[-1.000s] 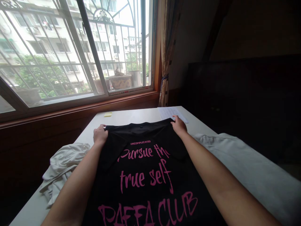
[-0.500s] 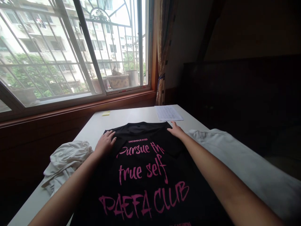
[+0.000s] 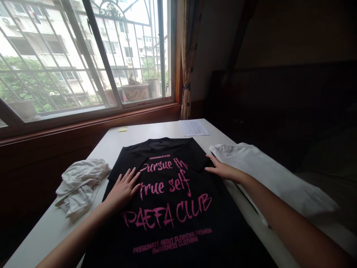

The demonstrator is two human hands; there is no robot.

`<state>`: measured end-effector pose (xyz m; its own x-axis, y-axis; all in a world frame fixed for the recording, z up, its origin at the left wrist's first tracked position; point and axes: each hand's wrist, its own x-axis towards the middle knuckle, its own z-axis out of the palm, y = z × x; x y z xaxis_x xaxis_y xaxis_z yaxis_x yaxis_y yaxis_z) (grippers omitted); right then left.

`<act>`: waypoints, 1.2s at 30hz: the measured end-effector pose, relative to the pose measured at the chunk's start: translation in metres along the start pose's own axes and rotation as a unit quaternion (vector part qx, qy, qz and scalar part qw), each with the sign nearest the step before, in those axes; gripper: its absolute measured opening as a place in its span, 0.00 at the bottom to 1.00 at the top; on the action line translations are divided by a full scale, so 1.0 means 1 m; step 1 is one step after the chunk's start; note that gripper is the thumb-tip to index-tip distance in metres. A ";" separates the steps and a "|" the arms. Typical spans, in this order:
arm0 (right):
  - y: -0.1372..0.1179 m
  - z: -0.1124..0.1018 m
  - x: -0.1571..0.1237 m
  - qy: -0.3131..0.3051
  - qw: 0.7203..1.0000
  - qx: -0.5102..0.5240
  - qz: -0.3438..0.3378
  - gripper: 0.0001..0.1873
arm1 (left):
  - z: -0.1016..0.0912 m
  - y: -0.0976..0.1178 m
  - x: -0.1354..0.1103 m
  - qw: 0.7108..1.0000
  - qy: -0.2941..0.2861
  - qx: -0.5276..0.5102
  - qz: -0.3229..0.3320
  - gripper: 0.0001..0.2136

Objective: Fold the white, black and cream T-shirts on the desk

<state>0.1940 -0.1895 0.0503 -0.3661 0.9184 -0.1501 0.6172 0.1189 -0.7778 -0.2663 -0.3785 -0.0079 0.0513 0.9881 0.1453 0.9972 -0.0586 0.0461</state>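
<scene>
A black T-shirt (image 3: 170, 208) with pink lettering lies spread flat on the white table (image 3: 156, 130), collar toward the window. My left hand (image 3: 124, 188) rests palm down on the shirt's left side, fingers stretched out and apart. My right hand (image 3: 221, 169) lies flat on the shirt's right edge, fingers extended toward the left. Neither hand holds anything.
A crumpled white garment (image 3: 80, 182) lies left of the shirt. Another white cloth (image 3: 267, 175) stretches along the table's right side. A printed sheet of paper (image 3: 193, 127) and a yellow sticky note (image 3: 122, 129) lie near the far edge under the barred window.
Both hands let go of the shirt's shoulders and slid toward me over the fabric, now lying flat and open. The view has pulled back, showing more of the shirt's print.
</scene>
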 end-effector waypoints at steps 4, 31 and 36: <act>0.001 -0.007 -0.066 -0.118 0.980 0.125 0.100 0.54 | 0.000 0.008 -0.033 0.999 0.010 0.003 0.040 0.26; -0.021 0.018 -0.157 -0.349 0.881 0.320 -0.004 0.29 | -0.087 0.108 -0.090 0.982 0.005 -0.101 0.161 0.16; -0.042 0.044 -0.129 -0.354 0.875 0.329 -0.016 0.27 | -0.102 0.154 -0.078 0.956 0.026 -0.106 0.271 0.22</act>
<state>0.1847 -0.3294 0.0755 -0.8594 0.4270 -0.2812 0.1488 -0.3173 -0.9366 -0.1226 -0.4787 0.0886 0.5493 0.7963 0.2534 0.7914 -0.5931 0.1483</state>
